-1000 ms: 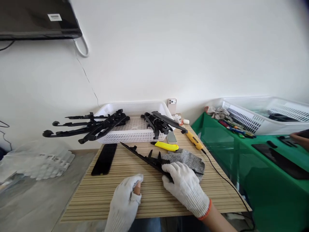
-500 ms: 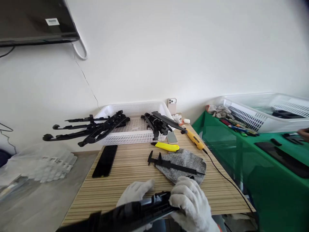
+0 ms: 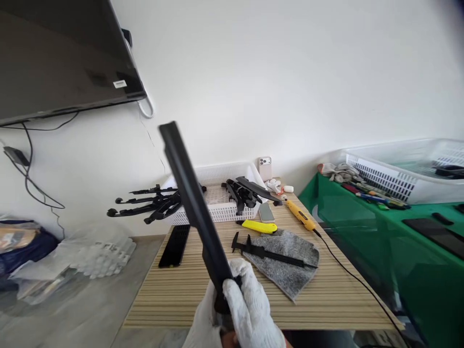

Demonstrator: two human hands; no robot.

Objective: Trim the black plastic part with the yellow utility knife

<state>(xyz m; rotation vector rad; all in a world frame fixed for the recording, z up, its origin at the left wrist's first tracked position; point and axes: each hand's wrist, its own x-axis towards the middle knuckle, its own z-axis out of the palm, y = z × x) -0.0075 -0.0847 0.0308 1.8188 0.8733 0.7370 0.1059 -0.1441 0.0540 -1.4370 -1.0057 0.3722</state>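
1. Right up front, near the bottom edge of the view, both gloved hands are wrapped around the lower end of a long black plastic strip (image 3: 192,203), which is held up off the surface and tilts up and to the left.
2. Right hand (image 3: 250,309) is clamped around the strip's base; left hand (image 3: 203,324) is tucked behind it, partly hidden, but looks closed on the same end.
3. Just past the hands, a grey felt pad (image 3: 286,263) lies on the striped wooden surface (image 3: 326,299) with a black caliper (image 3: 268,252) lying across it.
4. Further back: a yellow utility knife (image 3: 259,226), a yellow corded tool (image 3: 300,216), a dark phone (image 3: 174,245) lying flat.
5. White basket (image 3: 217,198) at the wall holds more black parts (image 3: 242,191).
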